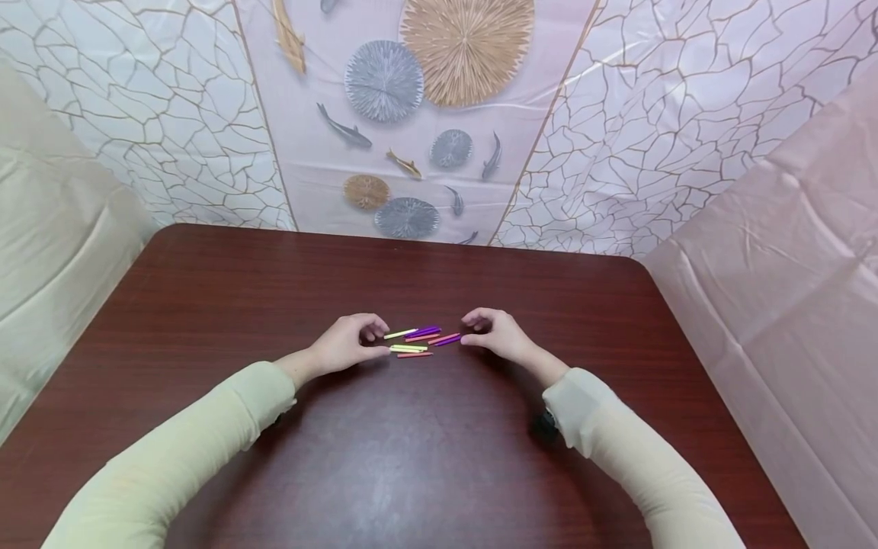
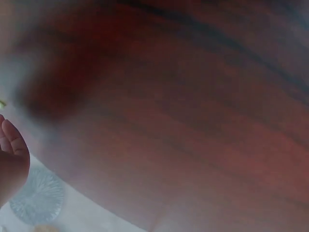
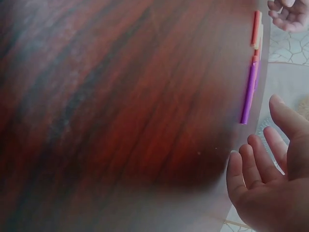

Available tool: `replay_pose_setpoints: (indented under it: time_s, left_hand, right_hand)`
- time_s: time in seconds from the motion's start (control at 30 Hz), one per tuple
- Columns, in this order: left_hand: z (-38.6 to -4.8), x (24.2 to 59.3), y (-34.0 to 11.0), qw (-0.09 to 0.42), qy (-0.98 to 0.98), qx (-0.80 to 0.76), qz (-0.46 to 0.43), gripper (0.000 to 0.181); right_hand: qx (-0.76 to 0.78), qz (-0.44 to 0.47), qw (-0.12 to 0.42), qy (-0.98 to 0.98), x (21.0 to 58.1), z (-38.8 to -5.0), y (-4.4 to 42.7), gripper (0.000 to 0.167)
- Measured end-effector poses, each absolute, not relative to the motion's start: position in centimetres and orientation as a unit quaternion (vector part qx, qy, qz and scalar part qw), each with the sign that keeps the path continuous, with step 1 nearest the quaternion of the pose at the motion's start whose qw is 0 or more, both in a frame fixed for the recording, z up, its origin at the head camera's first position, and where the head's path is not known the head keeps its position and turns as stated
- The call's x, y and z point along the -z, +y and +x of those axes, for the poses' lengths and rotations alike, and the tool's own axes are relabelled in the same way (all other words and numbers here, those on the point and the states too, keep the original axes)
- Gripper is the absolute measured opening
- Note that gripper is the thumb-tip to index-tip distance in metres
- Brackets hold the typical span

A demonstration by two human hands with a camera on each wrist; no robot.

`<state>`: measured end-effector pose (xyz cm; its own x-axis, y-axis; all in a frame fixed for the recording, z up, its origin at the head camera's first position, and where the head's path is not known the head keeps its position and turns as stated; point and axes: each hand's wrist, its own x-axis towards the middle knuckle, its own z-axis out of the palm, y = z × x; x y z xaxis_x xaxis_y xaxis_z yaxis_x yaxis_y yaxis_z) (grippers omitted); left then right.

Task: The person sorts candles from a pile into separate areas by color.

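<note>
We note left hand [image 1: 348, 343] and right hand [image 1: 506, 336] apart, fingers loosely bent, apparently gripping nothing, flanking the coloured sticks [image 1: 409, 348] strewn between them on the worktop [image 1: 439, 442], presumably so both ends lie within reach.

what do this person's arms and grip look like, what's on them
The left sleeve and right sleeve are long, plain and pale cream, each ending in a loose, wide cuff. The left grip and right grip are bare and ungloved. A small black item shows below the right cuff, too small to identify.
</note>
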<state>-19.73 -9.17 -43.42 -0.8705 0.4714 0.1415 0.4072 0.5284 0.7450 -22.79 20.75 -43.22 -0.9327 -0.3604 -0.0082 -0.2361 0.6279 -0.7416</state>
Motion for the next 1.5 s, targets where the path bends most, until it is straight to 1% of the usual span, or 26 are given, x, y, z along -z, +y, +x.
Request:
replay_pose_setpoints:
  time_s: [0.13,0.33,0.5,0.73,1.03,1.4,1.5]
  left_hand:
    - [-19.8,44.1,-9.3,0.044,0.87,-0.424,0.247,0.025]
    - [-19.7,44.8,-9.0,0.046,0.874,-0.418,0.245,0.02]
    - [-19.7,45.0,-8.6,0.043,0.881,-0.403,0.243,0.017]
    - [-19.8,45.2,-8.3,0.033,0.889,-0.384,0.247,0.012]
    - [-19.8,45.1,-8.0,0.039,0.905,-0.349,0.241,0.008]
    - [-19.9,45.3,-7.8,0.026,0.917,-0.32,0.237,0.008]
    - [-19.8,45.2,-7.7,0.034,0.921,-0.315,0.226,0.007]
  right_hand:
    - [0.395,-0.173,0.082,0.898,43.6,-23.0,20.7,0.032]
    - [0.384,-0.174,0.086,0.903,43.5,-23.1,20.7,0.028]
    - [0.376,-0.175,0.089,0.906,43.5,-23.3,20.7,0.025]
    - [0.364,-0.179,0.085,0.91,43.7,-23.6,20.7,0.018]
    - [0.338,-0.191,0.082,0.918,43.9,-23.8,20.6,0.013]
    - [0.314,-0.209,0.077,0.923,44.0,-24.0,20.7,0.008]
    - [0.311,-0.211,0.08,0.923,43.9,-24.0,20.6,0.008]
